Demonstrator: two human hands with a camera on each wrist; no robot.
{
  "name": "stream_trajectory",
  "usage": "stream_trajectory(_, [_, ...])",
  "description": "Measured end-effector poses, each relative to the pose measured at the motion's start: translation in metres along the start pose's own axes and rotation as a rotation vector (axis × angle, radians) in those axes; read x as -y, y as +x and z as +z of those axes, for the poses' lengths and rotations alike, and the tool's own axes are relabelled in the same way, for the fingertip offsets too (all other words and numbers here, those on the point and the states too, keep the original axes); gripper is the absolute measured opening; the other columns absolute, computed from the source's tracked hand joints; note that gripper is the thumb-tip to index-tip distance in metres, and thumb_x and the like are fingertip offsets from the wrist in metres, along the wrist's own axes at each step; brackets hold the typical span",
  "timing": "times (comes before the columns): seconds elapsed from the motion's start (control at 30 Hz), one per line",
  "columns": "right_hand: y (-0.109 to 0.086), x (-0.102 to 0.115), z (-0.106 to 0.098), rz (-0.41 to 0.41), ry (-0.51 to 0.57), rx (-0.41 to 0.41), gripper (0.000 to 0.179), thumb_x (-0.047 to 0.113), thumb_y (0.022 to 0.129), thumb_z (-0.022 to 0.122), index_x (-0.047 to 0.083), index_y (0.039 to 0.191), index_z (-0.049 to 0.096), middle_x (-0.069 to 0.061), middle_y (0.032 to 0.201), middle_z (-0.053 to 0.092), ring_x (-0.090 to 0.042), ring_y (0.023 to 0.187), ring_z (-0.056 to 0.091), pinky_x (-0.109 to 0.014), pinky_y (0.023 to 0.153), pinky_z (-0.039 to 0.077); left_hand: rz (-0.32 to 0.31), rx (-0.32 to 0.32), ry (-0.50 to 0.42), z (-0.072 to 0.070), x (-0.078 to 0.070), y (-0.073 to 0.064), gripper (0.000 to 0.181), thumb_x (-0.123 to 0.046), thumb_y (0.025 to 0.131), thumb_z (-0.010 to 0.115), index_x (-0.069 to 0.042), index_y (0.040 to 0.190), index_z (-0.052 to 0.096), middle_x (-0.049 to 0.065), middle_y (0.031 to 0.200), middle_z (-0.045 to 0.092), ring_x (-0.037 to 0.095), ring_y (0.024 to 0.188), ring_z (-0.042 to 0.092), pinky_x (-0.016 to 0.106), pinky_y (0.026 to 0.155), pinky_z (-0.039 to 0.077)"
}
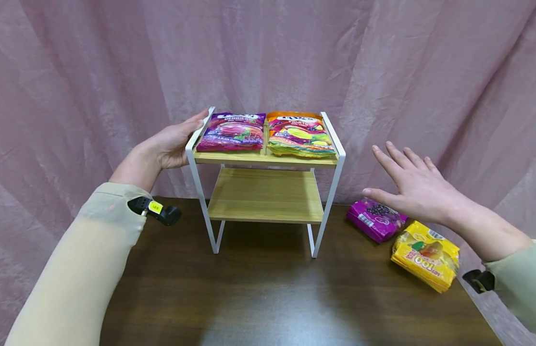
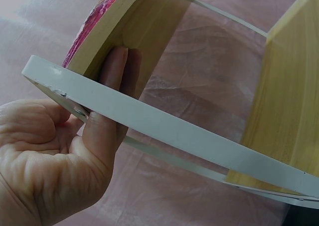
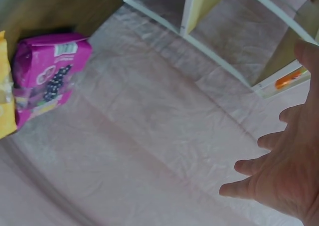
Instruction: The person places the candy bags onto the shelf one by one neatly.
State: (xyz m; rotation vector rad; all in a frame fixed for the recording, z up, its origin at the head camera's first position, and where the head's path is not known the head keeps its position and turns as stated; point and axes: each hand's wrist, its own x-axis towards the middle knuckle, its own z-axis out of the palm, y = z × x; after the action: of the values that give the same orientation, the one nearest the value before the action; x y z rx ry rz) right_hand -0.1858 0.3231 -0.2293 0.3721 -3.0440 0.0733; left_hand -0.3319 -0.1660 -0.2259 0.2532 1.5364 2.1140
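A small two-tier shelf with white metal side frames and light wood boards stands in the middle of the head view. Its top board carries a purple-red berries candy bag on the left and an orange-green fruits candy bag on the right. My left hand grips the shelf's upper left side, and in the left wrist view its fingers reach past the white bar under the top board. Fingers spread and straight, my right hand hovers to the right of the shelf, holding nothing.
Below my right hand, a purple packet with dark grapes lies beside a yellow packet near the right edge of the brown table. A pink curtain hangs close behind the shelf. The lower board is bare wood.
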Motion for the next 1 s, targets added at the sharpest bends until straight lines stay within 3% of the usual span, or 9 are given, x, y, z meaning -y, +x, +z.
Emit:
stream_trajectory(0.57, [0.014,-0.037,0.036,0.093,0.072,0.087,0.103,0.076,0.095,0.045,0.019,0.165,-0.003,-0.025,0.167,-0.008,-0.065,0.144,0.0,-0.083,0.108,-0.005,0.001,-0.002,0.011,0.0,0.0,0.001,0.057,-0.037,0.11,0.033,-0.052,0.161,0.013,0.012,0.109,0.069,0.02,0.078,0.074,0.032,0.068,0.064])
stream_trajectory(1.0, [0.027,-0.049,0.066,0.139,0.116,0.113,0.104,0.077,0.095,0.044,0.015,0.165,-0.001,-0.031,0.165,-0.003,-0.068,0.142,0.002,-0.085,0.106,-0.004,-0.009,-0.004,0.014,0.0,-0.001,0.002,0.056,-0.037,0.11,0.034,-0.052,0.161,0.014,0.014,0.107,0.07,0.022,0.077,0.075,0.034,0.068,0.064])
